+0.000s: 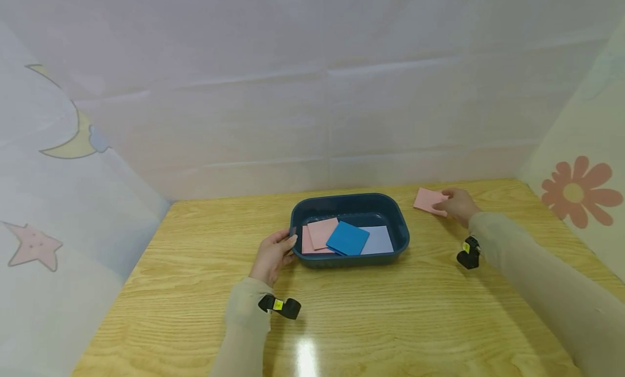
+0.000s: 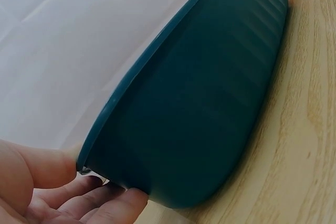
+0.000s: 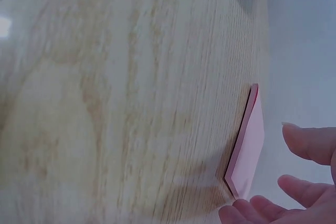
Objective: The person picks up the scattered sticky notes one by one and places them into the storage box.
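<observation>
A dark blue plastic basin (image 1: 351, 261) stands on the table with a blue square pad of paper (image 1: 348, 238), two pink square pads (image 1: 322, 232) and a pale lavender pad (image 1: 378, 240) inside. My left hand (image 1: 272, 254) grips the basin's left end, thumb at the rim and fingers under it; the left wrist view shows this hold on the basin's wall (image 2: 189, 108). To the right of the basin a pink pad of sticky notes (image 1: 427, 199) lies flat on the table. My right hand (image 1: 458, 204) is at its right edge, thumb and fingers apart (image 3: 294, 182).
The light wood table (image 1: 205, 301) ends at a pale cloth backdrop (image 1: 244, 122) behind. Printed cloth walls rise at both sides, with a red flower (image 1: 573, 192) on the right one. Black wrist cameras (image 1: 279, 305) are strapped to both forearms.
</observation>
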Motion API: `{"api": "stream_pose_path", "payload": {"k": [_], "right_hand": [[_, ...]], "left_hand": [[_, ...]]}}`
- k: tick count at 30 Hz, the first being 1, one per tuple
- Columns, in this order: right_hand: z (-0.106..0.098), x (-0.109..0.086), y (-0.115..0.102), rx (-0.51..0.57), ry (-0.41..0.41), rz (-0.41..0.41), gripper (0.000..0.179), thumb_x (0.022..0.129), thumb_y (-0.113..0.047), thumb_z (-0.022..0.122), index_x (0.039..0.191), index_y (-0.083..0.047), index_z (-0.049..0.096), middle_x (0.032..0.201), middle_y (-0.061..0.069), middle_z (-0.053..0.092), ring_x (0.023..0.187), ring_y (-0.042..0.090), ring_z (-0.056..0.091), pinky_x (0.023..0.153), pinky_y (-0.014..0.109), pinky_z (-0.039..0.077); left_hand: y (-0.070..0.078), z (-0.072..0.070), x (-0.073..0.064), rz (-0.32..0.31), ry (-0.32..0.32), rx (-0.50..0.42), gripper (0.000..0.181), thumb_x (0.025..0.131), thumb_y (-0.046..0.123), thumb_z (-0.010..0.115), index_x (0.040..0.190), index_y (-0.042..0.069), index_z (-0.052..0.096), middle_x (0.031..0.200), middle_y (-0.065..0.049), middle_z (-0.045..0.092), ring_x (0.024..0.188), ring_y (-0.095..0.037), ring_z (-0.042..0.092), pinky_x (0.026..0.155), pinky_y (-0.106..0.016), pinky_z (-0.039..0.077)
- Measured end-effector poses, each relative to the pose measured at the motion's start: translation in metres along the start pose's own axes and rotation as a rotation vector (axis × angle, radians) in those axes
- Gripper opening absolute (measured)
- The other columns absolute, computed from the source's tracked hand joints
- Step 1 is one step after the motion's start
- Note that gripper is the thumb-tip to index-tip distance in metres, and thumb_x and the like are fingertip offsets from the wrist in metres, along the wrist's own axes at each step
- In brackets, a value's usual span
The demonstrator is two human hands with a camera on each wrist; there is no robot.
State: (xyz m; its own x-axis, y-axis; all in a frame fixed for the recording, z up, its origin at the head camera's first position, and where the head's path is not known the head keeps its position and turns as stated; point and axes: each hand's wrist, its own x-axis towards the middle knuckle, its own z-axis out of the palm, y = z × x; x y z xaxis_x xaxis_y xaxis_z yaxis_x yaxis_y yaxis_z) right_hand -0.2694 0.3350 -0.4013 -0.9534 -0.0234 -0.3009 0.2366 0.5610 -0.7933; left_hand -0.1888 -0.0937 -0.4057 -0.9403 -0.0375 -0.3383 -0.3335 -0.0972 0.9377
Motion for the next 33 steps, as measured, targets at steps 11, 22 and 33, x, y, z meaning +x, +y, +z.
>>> {"api": "stream_pose_path", "payload": {"k": [11, 22, 33], "right_hand": [[-0.002, 0.014, 0.010, -0.127, -0.015, -0.008, 0.082, 0.090, -0.012, 0.061, 0.142, 0.023, 0.008, 0.145, 0.045, 0.011, 0.134, 0.057, 0.013, 0.109, 0.062, 0.021], [-0.004, 0.025, 0.015, -0.569, 0.034, -0.090, 0.068, 0.087, -0.027, 0.062, 0.126, 0.024, 0.041, 0.126, 0.042, 0.045, 0.113, 0.056, 0.045, 0.095, 0.068, 0.028], [-0.006, 0.034, 0.013, -0.600, -0.017, -0.077, 0.080, 0.091, -0.036, 0.057, 0.135, 0.025, 0.030, 0.137, 0.043, 0.033, 0.123, 0.058, 0.034, 0.100, 0.072, 0.016]], "left_hand": [[-0.001, 0.001, 0.000, 0.007, 0.000, -0.002, 0.039, 0.100, 0.005, 0.054, 0.137, -0.005, 0.050, 0.135, -0.023, 0.054, 0.114, -0.028, 0.057, 0.093, -0.040, 0.050], [0.000, 0.001, -0.002, 0.004, -0.013, -0.001, 0.040, 0.100, 0.005, 0.053, 0.138, -0.005, 0.049, 0.135, -0.024, 0.053, 0.113, -0.028, 0.057, 0.095, -0.042, 0.048], [0.001, 0.001, -0.003, 0.005, -0.012, 0.001, 0.040, 0.100, 0.005, 0.053, 0.138, -0.005, 0.049, 0.135, -0.023, 0.054, 0.110, -0.027, 0.057, 0.097, -0.043, 0.047]]}}
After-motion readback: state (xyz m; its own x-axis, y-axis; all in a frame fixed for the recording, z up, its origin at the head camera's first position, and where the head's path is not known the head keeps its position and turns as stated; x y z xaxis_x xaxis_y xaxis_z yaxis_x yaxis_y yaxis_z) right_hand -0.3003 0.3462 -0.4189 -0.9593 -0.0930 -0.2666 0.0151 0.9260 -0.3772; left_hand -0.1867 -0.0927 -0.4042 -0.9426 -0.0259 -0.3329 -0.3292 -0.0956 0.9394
